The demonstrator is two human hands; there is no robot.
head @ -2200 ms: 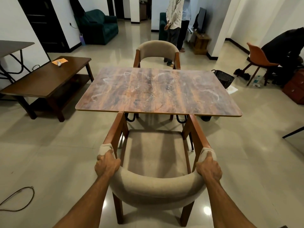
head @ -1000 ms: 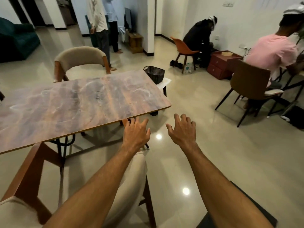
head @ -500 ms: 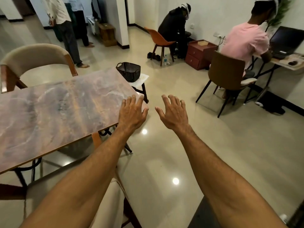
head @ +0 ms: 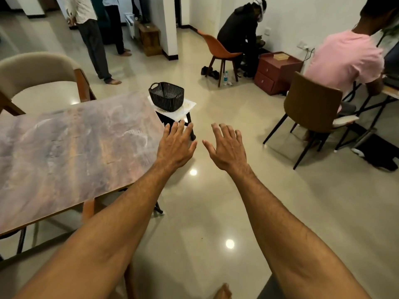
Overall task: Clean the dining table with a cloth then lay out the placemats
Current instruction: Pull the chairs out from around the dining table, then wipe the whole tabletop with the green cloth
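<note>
The dining table (head: 64, 156) fills the left side, its brown wood-grain top streaked with whitish smears. Just past its right corner a black woven basket (head: 166, 96) stands on a small stool, on top of white sheets (head: 187, 108); what the basket holds is hidden. My left hand (head: 176, 145) hovers over the table's right corner, fingers straight and spread, holding nothing. My right hand (head: 227, 147) is stretched out beside it over the floor, also with spread, empty fingers. Both point toward the stool. No cloth shows.
A beige armchair (head: 36, 80) stands at the table's far side. Two people stand at the back left. A seated person in pink on a brown chair (head: 311, 108) is at the right, another on an orange chair (head: 218, 50) near a red drawer unit (head: 276, 72).
Both hands let go of the near chair's backrest and now reach forward empty. My view has swung right and moved closer to the stool with the basket.
</note>
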